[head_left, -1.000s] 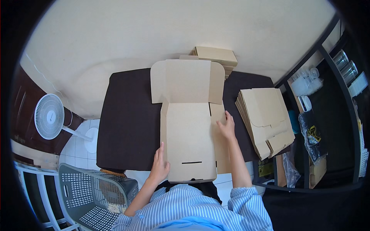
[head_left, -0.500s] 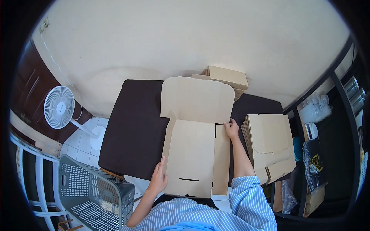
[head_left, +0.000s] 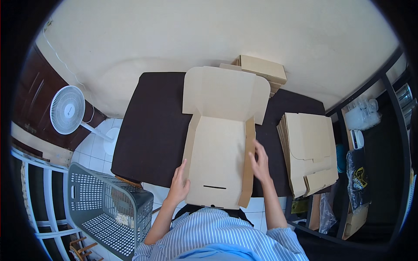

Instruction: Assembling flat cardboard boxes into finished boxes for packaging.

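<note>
A partly folded cardboard box (head_left: 217, 158) lies in front of me, its near end reaching past the table edge to my body. Its wide lid panel with rounded corners (head_left: 226, 91) stands raised at the far end. Both long side flaps are tilted up. Along the left flap (head_left: 190, 143) rests my left hand (head_left: 178, 185), fingers stretched out. My right hand (head_left: 260, 163) is beside the right flap (head_left: 247, 165), fingers apart, thumb at the flap's outer face; neither hand grips anything.
Flat cardboard boxes (head_left: 311, 148) are stacked on the dark table (head_left: 148, 126) at right. Folded boxes (head_left: 263, 71) are piled at the back by the wall. A grey basket (head_left: 104, 204) and a white fan (head_left: 68, 109) stand left. A dark shelf (head_left: 385, 82) with packaging is at right.
The right side flap has gone from lying flat to tilted up. My right hand has left the flap's far corner and moved nearer along its outer side. The view has shifted slightly.
</note>
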`<act>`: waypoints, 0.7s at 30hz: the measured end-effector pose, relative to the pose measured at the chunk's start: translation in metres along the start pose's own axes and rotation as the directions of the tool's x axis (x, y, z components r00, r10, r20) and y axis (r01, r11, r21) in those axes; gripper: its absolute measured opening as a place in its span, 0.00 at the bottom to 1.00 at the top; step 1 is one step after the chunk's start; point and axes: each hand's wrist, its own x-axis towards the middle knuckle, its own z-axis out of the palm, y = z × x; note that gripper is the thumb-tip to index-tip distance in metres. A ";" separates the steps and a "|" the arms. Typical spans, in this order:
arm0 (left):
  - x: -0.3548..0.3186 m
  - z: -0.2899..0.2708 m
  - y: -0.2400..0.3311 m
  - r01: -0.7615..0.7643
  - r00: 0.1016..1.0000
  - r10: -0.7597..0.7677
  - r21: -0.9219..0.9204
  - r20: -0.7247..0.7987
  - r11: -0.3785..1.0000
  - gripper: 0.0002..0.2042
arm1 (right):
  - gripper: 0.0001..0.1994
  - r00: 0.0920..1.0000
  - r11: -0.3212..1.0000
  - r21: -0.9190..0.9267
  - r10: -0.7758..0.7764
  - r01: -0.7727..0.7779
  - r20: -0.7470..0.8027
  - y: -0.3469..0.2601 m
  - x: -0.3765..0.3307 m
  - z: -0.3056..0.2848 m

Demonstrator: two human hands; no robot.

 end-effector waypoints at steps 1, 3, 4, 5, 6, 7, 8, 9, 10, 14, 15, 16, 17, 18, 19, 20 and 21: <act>0.001 -0.001 0.001 0.001 1.000 -0.001 -0.003 0.004 1.000 0.34 | 0.22 1.000 1.000 -0.003 0.004 -0.004 0.000 -0.005 -0.016 -0.005; -0.001 -0.006 0.003 -0.079 0.993 0.078 0.008 0.088 0.997 0.33 | 0.19 0.979 0.979 -0.175 -0.069 0.103 0.191 -0.011 -0.044 -0.015; -0.002 -0.010 0.003 -0.075 0.993 0.075 0.005 0.091 0.997 0.33 | 0.19 0.979 0.979 -0.177 -0.064 0.099 0.193 -0.020 -0.053 -0.021; -0.003 -0.018 0.002 -0.103 0.980 0.089 0.070 0.180 0.992 0.32 | 0.20 0.966 0.982 -0.189 0.032 0.017 0.257 -0.031 -0.059 -0.028; -0.005 -0.027 0.001 -0.135 0.959 0.096 0.132 0.268 0.982 0.31 | 0.21 0.939 0.977 -0.206 0.127 -0.062 0.319 -0.036 -0.065 -0.033; -0.007 -0.035 0.001 -0.141 0.957 0.102 0.128 0.272 0.982 0.31 | 0.22 0.948 0.972 -0.231 0.046 0.029 0.316 -0.034 -0.074 -0.038; -0.011 -0.044 -0.001 -0.176 0.935 0.126 0.126 0.330 0.976 0.30 | 0.22 0.947 0.972 -0.233 0.048 0.029 0.317 -0.038 -0.081 -0.041; -0.014 -0.051 -0.002 -0.211 0.910 0.149 0.123 0.387 0.970 0.29 | 0.22 0.917 0.962 -0.272 0.123 -0.016 0.381 -0.047 -0.086 -0.045; -0.017 -0.055 -0.001 -0.212 0.909 0.150 0.122 0.389 0.970 0.29 | 0.23 0.878 0.948 -0.312 0.199 -0.060 0.436 -0.054 -0.092 -0.048; -0.029 -0.050 -0.003 -0.157 0.931 0.100 0.139 0.350 0.978 0.22 | 0.20 0.883 0.907 -0.412 0.123 0.085 0.453 -0.051 -0.114 -0.050; -0.031 -0.045 -0.004 -0.228 0.946 0.178 0.164 0.271 0.960 0.20 | 0.20 0.883 0.907 -0.413 0.125 0.083 0.452 -0.047 -0.116 -0.046; -0.030 -0.038 -0.007 -0.228 0.945 0.178 0.164 0.274 0.960 0.20 | 0.18 0.920 0.897 -0.415 0.025 0.151 0.390 -0.044 -0.117 -0.039; -0.028 -0.032 -0.010 -0.249 0.955 0.208 0.191 0.212 0.949 0.17 | 0.16 0.942 0.880 -0.422 -0.077 0.218 0.326 -0.044 -0.119 -0.032; -0.026 -0.026 -0.011 -0.268 0.959 0.239 0.220 0.150 0.938 0.16 | 0.16 0.943 0.880 -0.422 -0.076 0.216 0.325 -0.046 -0.119 -0.027; -0.022 -0.018 -0.010 -0.299 0.954 0.284 0.224 0.096 0.928 0.11 | 0.15 0.951 0.866 -0.448 -0.089 0.221 0.296 -0.050 -0.114 -0.021; -0.020 -0.014 -0.006 -0.301 0.953 0.286 0.222 0.097 0.928 0.11 | 0.13 0.958 0.852 -0.474 -0.104 0.225 0.268 -0.053 -0.111 -0.015; -0.018 -0.010 -0.003 -0.318 0.948 0.306 0.278 0.088 0.906 0.10 | 0.10 0.967 0.861 -0.464 -0.109 0.209 0.232 -0.051 -0.111 -0.009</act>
